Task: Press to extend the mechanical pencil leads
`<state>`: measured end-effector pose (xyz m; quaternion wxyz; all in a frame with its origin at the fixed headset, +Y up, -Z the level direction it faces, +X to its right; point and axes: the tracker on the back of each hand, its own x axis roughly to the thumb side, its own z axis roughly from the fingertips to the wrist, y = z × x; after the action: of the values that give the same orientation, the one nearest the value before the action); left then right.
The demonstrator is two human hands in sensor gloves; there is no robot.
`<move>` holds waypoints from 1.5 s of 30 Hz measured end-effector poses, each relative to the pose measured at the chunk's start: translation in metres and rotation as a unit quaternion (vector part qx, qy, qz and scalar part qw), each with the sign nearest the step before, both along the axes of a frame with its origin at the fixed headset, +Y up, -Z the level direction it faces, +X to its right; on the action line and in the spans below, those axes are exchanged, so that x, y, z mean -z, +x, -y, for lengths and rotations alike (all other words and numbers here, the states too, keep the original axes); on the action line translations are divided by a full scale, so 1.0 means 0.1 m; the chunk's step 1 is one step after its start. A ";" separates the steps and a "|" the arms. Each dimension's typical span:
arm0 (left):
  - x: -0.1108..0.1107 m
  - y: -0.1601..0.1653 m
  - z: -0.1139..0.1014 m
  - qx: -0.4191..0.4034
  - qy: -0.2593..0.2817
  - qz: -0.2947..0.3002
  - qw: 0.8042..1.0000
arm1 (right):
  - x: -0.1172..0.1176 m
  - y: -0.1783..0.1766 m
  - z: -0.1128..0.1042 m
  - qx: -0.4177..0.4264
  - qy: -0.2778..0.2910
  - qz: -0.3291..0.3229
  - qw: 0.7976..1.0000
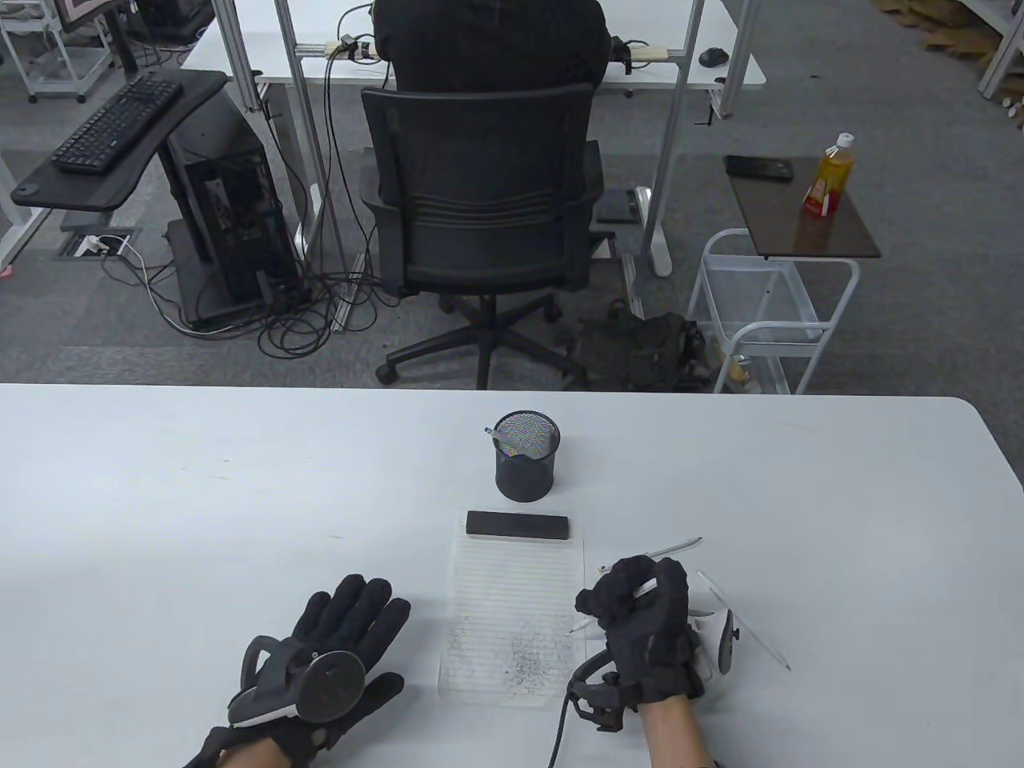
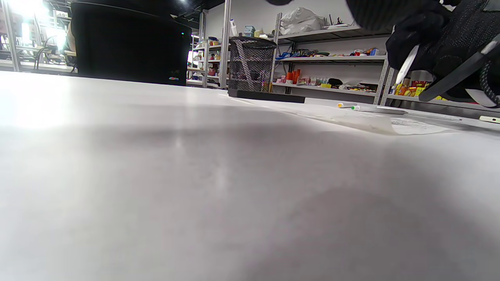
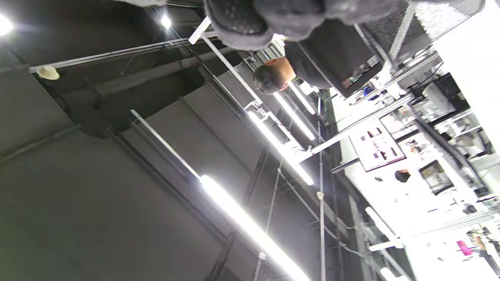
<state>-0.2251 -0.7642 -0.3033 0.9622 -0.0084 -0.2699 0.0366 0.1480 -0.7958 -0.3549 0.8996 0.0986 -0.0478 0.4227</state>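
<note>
Near the table's front edge, the left hand (image 1: 336,648) lies flat, fingers spread, while the right hand (image 1: 640,620) grips one slim white mechanical pencil (image 1: 614,606), tip over the scribbled lined paper sheet (image 1: 516,616). Two more white pencils (image 1: 744,620) lie beside it. Farther back: one black bar (image 1: 518,526), one black mesh cup (image 1: 526,458).

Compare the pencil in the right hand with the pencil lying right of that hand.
The pencil held by the right hand is gripped in curled fingers; the loose pencil lies flat on the table, untouched. The held pencil is tilted, tip down over the lined paper; the loose one rests off the paper. Both are slim and white.
</note>
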 end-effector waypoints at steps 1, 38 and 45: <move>0.00 0.00 0.00 0.000 0.000 0.000 1.000 | 0.00 -0.02 0.02 -0.008 -0.001 -0.004 1.000; 0.00 0.01 0.01 0.001 -0.004 0.001 1.000 | 0.04 -0.10 0.16 -0.072 -0.014 0.005 0.997; 0.01 0.01 0.01 0.001 -0.005 0.001 1.000 | 0.04 -0.12 0.17 -0.081 -0.014 0.004 0.997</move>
<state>-0.2237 -0.7654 -0.3040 0.9618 -0.0133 -0.2707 0.0373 0.1358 -0.8126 -0.3590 0.8636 0.0879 -0.0370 0.4950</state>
